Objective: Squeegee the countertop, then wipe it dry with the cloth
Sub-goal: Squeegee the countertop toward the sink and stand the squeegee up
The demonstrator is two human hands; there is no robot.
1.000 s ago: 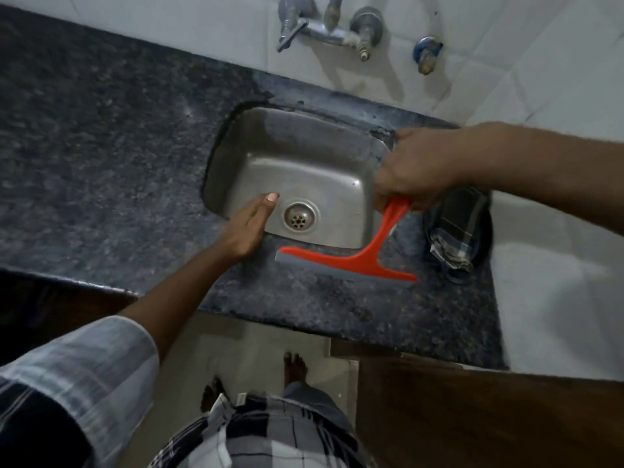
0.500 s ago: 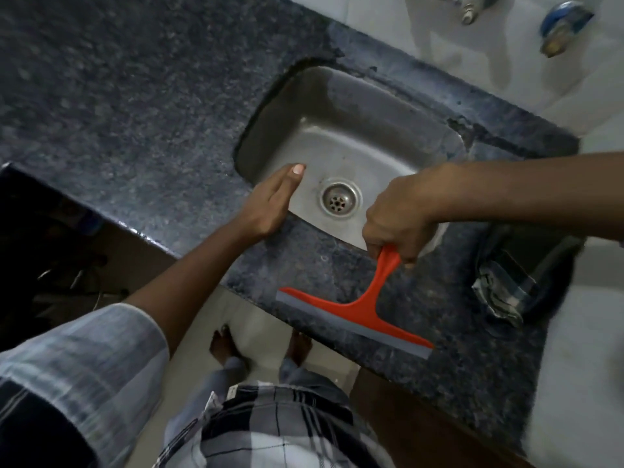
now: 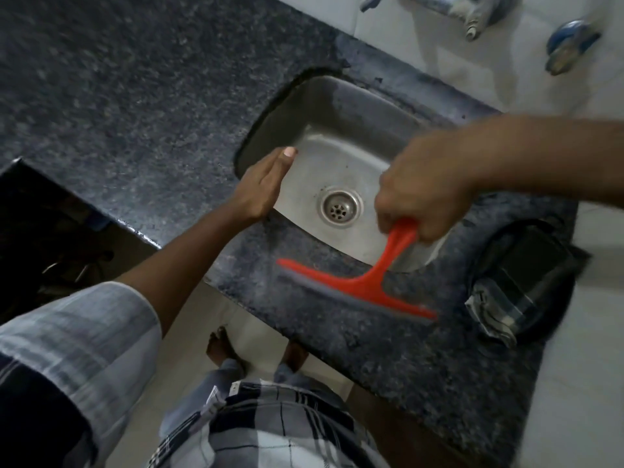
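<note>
Steel sink [image 3: 341,136] empty; checked cloth [image 3: 499,309] in dark bowl [image 3: 553,319].

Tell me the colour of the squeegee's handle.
Orange-red plastic squeegee, grey blade edge; seen in the head view.

Right hand [image 3: 422,187] grips the orange squeegee [image 3: 358,285] on the countertop [image 3: 388,349] before the sink [image 3: 337,136].

White tiled wall [image 3: 422,62] with metal taps [image 3: 472,15], pale tiled floor [image 3: 256,336], dim light.
</note>
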